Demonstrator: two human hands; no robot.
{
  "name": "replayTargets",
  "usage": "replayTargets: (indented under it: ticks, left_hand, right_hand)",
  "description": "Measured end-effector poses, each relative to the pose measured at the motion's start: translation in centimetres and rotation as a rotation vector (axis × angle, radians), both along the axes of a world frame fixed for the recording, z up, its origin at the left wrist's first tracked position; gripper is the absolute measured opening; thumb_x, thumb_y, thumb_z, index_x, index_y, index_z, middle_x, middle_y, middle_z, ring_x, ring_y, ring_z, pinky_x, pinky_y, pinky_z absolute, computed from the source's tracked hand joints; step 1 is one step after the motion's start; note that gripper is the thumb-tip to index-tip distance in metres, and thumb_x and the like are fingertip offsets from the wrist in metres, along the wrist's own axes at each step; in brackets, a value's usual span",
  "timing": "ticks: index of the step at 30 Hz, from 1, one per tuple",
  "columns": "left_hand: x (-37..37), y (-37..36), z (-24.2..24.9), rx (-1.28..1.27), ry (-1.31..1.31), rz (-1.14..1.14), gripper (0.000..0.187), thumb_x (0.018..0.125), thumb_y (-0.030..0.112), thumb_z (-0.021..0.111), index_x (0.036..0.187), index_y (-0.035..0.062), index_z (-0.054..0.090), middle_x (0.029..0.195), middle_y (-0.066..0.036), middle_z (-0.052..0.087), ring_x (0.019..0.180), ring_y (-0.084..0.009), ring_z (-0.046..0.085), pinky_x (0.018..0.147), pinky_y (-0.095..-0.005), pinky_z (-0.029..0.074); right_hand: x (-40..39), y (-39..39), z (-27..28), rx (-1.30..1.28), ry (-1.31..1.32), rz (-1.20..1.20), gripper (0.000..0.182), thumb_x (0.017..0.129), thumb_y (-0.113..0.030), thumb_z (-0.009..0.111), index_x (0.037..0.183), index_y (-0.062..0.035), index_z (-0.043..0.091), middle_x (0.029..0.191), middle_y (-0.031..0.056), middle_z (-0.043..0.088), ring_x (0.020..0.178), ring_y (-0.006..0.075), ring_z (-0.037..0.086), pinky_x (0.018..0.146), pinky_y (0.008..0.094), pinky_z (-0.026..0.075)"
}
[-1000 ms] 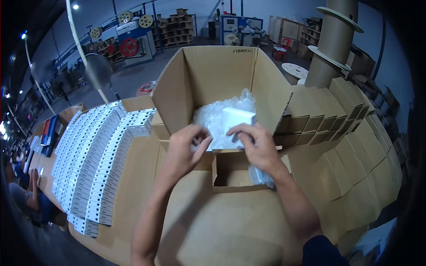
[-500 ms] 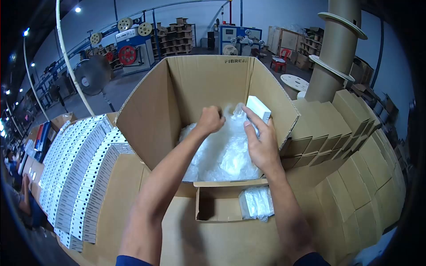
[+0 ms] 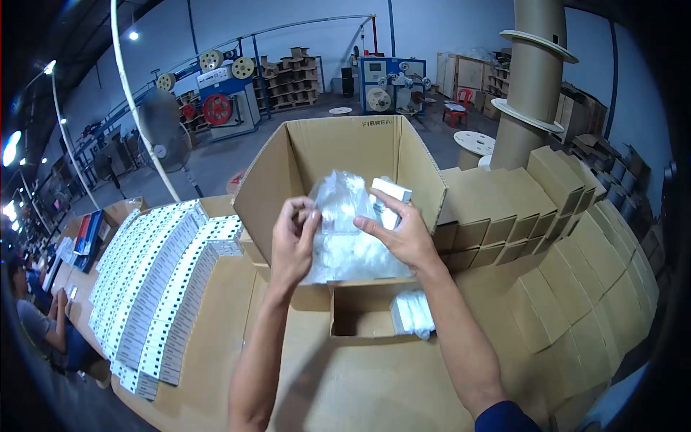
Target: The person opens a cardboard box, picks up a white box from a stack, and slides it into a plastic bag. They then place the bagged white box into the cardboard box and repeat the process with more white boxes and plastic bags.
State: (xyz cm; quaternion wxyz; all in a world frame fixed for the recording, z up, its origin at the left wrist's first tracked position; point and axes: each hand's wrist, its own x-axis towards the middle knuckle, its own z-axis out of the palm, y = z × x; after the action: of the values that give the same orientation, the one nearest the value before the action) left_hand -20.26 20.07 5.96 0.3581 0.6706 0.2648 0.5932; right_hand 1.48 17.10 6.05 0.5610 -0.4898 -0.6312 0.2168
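A clear plastic bag (image 3: 342, 201) stands up between my hands, over the opening of a large cardboard carton (image 3: 338, 144). My left hand (image 3: 294, 245) is closed, with thumb and fingers pinching the bag's left side. My right hand (image 3: 409, 237) holds a small white box (image 3: 392, 191) behind its index finger, and its thumb reaches to the right side of the bag. More crumpled clear bags (image 3: 353, 261) fill the carton below. In front of it lies a narrow open cardboard box (image 3: 360, 335) with a few bagged white boxes (image 3: 412, 315) at its right end.
Long stacked rows of white boxes (image 3: 151, 281) line the table's left side. Brown cardboard boxes (image 3: 497, 205) are stacked at the right, beside a tall spool column (image 3: 529, 101). Another person (image 3: 50, 317) sits at the far left. Machines (image 3: 227, 101) stand on the floor beyond.
My left hand has come back out of the carton and now pinches the plastic bag, which is raised and spread. The right hand with the white box has moved left. The head view has shifted.
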Motion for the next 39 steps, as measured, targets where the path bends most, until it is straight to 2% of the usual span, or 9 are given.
replayTargets:
  ticks: [3, 8, 12, 14, 18, 28, 32, 36, 39]
  left_hand:
    - [-0.6, -6.4, -1.1, -0.099, -0.092, -0.032, 0.015, 0.106, 0.010, 0.057, 0.117, 0.0000, 0.057, 0.093, 0.001, 0.062, 0.085, -0.0040, 0.054, 0.075, -0.0218, 0.045]
    - [-2.2, -15.4, -2.6, -0.333, -0.262, 0.093, 0.016, 0.108, 0.017, 0.057, 0.112, 0.0011, 0.059, 0.087, 0.003, 0.059, 0.078, -0.0013, 0.051, 0.068, -0.0197, 0.042]
    - [-2.4, -22.2, -7.2, -0.462, -0.810, -0.053, 0.034, 0.110, 0.034, 0.050, 0.121, 0.0022, 0.051, 0.094, -0.004, 0.061, 0.082, -0.0068, 0.058, 0.073, -0.0238, 0.048]
    - [-1.3, -27.3, -10.3, -0.597, -0.892, -0.195, 0.046, 0.109, 0.035, 0.050, 0.138, -0.0003, 0.045, 0.133, -0.014, 0.055, 0.121, -0.0236, 0.058, 0.108, -0.0391, 0.045]
    - [0.6, -35.5, -12.9, -0.560, -0.277, 0.014, 0.027, 0.109, 0.024, 0.054, 0.118, -0.0001, 0.061, 0.108, -0.004, 0.064, 0.099, -0.0104, 0.058, 0.087, -0.0270, 0.048]
    - [-0.6, -40.6, -16.3, -0.593, -0.275, 0.185, 0.024, 0.110, 0.022, 0.052, 0.101, 0.0016, 0.061, 0.090, 0.000, 0.061, 0.084, -0.0063, 0.053, 0.074, -0.0243, 0.046]
    - [-1.4, -40.8, -17.0, -0.604, -0.382, 0.115, 0.020, 0.109, 0.020, 0.053, 0.112, 0.0010, 0.060, 0.097, -0.001, 0.063, 0.086, -0.0068, 0.056, 0.076, -0.0244, 0.047]
    - [-1.9, -42.1, -17.5, -0.635, -0.279, -0.046, 0.021, 0.109, 0.019, 0.052, 0.117, 0.0011, 0.058, 0.101, 0.000, 0.062, 0.088, -0.0069, 0.055, 0.078, -0.0230, 0.047]
    - [-1.7, -42.6, -17.9, -0.624, -0.242, -0.034, 0.024, 0.110, 0.022, 0.051, 0.119, 0.0001, 0.057, 0.103, -0.001, 0.062, 0.091, -0.0070, 0.055, 0.081, -0.0232, 0.046]
  right_hand:
    - [-1.6, -5.4, 0.7, -0.162, 0.375, 0.289, 0.059, 0.086, -0.033, 0.086, 0.123, 0.0095, 0.067, 0.112, 0.0165, 0.070, 0.106, 0.0173, 0.064, 0.092, 0.0324, 0.052]
    - [-3.4, -16.0, -4.1, -0.141, 0.169, 0.088, 0.022, 0.094, -0.022, 0.076, 0.088, -0.0004, 0.077, 0.075, -0.0002, 0.060, 0.071, 0.0071, 0.047, 0.064, 0.0253, 0.039]
    - [-7.3, -25.4, -9.0, -0.202, 0.684, -0.009, 0.023, 0.101, -0.019, 0.068, 0.095, 0.0013, 0.075, 0.078, -0.0028, 0.063, 0.073, 0.0057, 0.051, 0.067, 0.0249, 0.042]
    - [-8.6, -29.3, -10.8, -0.241, 0.728, -0.074, 0.025, 0.102, -0.021, 0.066, 0.100, 0.0023, 0.074, 0.084, -0.0007, 0.066, 0.075, 0.0062, 0.053, 0.071, 0.0253, 0.044]
    - [-10.9, -34.9, -13.9, -0.237, 0.581, -0.246, 0.025, 0.102, -0.021, 0.067, 0.099, 0.0029, 0.074, 0.091, 0.0035, 0.067, 0.078, 0.0085, 0.055, 0.073, 0.0273, 0.046]
    - [-8.3, -41.9, -17.8, -0.402, 1.069, 0.052, 0.024, 0.100, -0.018, 0.069, 0.087, 0.0014, 0.068, 0.086, 0.0000, 0.058, 0.076, 0.0071, 0.052, 0.072, 0.0236, 0.041]
    - [-6.6, -42.3, -18.7, -0.280, 0.476, -0.109, 0.026, 0.092, -0.023, 0.080, 0.095, 0.0004, 0.070, 0.093, 0.0025, 0.059, 0.091, 0.0123, 0.056, 0.078, 0.0257, 0.046]
    - [-7.0, -42.4, -18.5, -0.243, 0.315, -0.048, 0.041, 0.084, -0.027, 0.087, 0.109, 0.0017, 0.070, 0.105, 0.0111, 0.060, 0.099, 0.0159, 0.058, 0.081, 0.0288, 0.049]
    - [-6.9, -42.3, -18.3, -0.417, 0.384, -0.048, 0.038, 0.098, -0.027, 0.073, 0.112, 0.0071, 0.067, 0.105, 0.0076, 0.063, 0.103, 0.0139, 0.060, 0.089, 0.0286, 0.049]
